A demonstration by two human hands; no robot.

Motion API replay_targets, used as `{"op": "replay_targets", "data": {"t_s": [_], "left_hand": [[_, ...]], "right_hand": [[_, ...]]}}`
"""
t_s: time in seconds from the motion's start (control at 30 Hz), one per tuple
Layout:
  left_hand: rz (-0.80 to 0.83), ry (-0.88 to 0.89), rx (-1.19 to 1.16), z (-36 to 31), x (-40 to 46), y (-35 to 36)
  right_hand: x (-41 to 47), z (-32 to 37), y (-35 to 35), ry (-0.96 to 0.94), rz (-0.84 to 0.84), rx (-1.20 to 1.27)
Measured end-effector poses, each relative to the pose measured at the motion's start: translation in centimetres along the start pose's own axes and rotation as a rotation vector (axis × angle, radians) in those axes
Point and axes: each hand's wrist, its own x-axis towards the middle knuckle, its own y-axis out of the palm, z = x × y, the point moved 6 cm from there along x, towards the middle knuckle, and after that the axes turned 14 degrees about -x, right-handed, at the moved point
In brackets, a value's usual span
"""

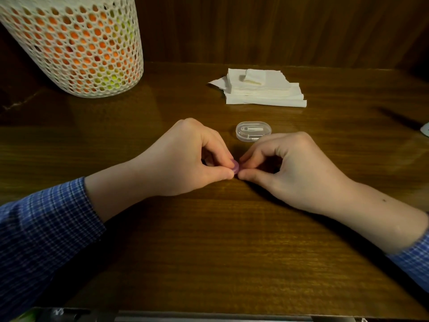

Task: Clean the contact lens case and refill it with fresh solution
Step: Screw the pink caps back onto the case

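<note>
A small purple contact lens case (236, 168) sits low over the wooden table (220, 240), mostly hidden between my fingertips. My left hand (185, 159) pinches its left side with thumb and curled fingers. My right hand (285, 166) pinches its right side the same way. Just behind my right hand lies a clear oval plastic box (253, 131) holding white tweezers and a small applicator, lid closed.
A stack of white paper tissues (262, 90) with a folded wad on top lies at the back centre. A white mesh basket (76, 43) with orange and yellow contents stands at the back left. A wooden wall runs behind.
</note>
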Motion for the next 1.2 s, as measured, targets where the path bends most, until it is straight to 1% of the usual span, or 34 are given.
{"op": "replay_targets", "data": {"t_s": [0.13,0.37,0.53,0.6,0.7,0.73,0.8,0.87,0.9,0.97,1.03,1.1,1.17,1.2], "left_hand": [[0.004,-0.004,-0.011,0.2,0.0,0.0],[-0.047,0.006,-0.003,0.1,0.0,0.1],[-0.068,0.011,-0.009,0.0,-0.2,0.2],[-0.059,0.003,-0.012,0.0,-0.3,0.2],[-0.051,-0.009,-0.034,0.2,-0.3,0.4],[-0.053,-0.014,-0.035,0.3,-0.3,0.5],[-0.060,-0.013,-0.038,0.4,-0.2,0.7],[-0.058,-0.007,-0.057,0.6,-0.1,0.7],[-0.050,-0.001,-0.066,0.6,-0.1,0.7],[-0.040,0.017,-0.084,0.7,0.0,0.6],[-0.084,0.016,-0.135,0.8,0.0,0.3],[-0.203,-0.004,-0.149,1.4,0.3,-0.5],[-0.308,-0.040,-0.020,2.0,0.7,-1.4],[-0.316,-0.070,0.045,2.3,1.0,-1.7]], "right_hand": [[0.0,-0.3,-0.6,-0.019,0.081,0.051],[-0.4,-0.2,0.2,0.106,-0.036,-0.065],[-0.5,0.0,0.2,0.095,-0.051,-0.080],[-0.3,-0.2,0.2,0.069,-0.026,-0.059],[-0.2,-0.8,-0.2,0.030,0.013,0.061],[-0.2,-1.1,-0.7,0.030,-0.024,0.101],[0.3,-2.4,-1.9,0.082,-0.163,0.131],[1.2,-4.4,-2.8,0.181,-0.254,0.080],[1.8,-5.3,-2.9,0.217,-0.250,0.049],[2.9,-6.4,-2.5,0.238,-0.173,0.013],[3.5,-6.5,-1.8,0.193,-0.091,-0.031],[3.7,-6.2,-1.2,0.130,-0.058,-0.064],[3.9,-5.9,-0.9,0.085,-0.050,-0.081],[4.0,-5.8,-0.7,0.061,-0.050,-0.081]]}}
